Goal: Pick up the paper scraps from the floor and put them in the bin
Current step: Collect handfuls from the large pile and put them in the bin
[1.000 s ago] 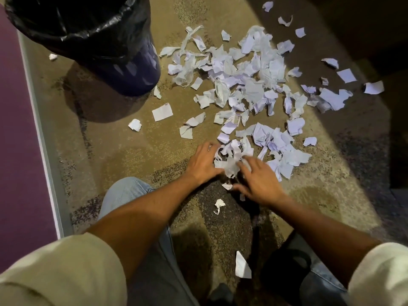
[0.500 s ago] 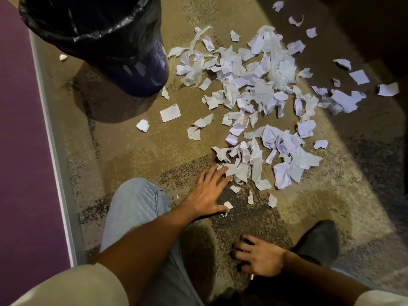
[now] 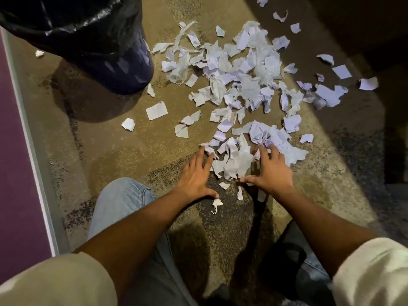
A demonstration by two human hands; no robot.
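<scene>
two released hands, left hand (image 3: 195,174) and right hand (image 3: 272,171), flank the near clump of paper scraps (image 3: 234,161), fingers spread. the bin (image 3: 92,40) lies far left, nearer the left hand.

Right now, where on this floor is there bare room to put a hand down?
Bare carpet lies between the bin, the knee and the scraps. It is crowded ahead, where the left hand and right hand flank the pile.

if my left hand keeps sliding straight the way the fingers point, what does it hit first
Probably the near edge of the paper scraps: the left hand points up and slightly right, fingertips already at the clump's left fringe. The bin stands well off to the left.
</scene>
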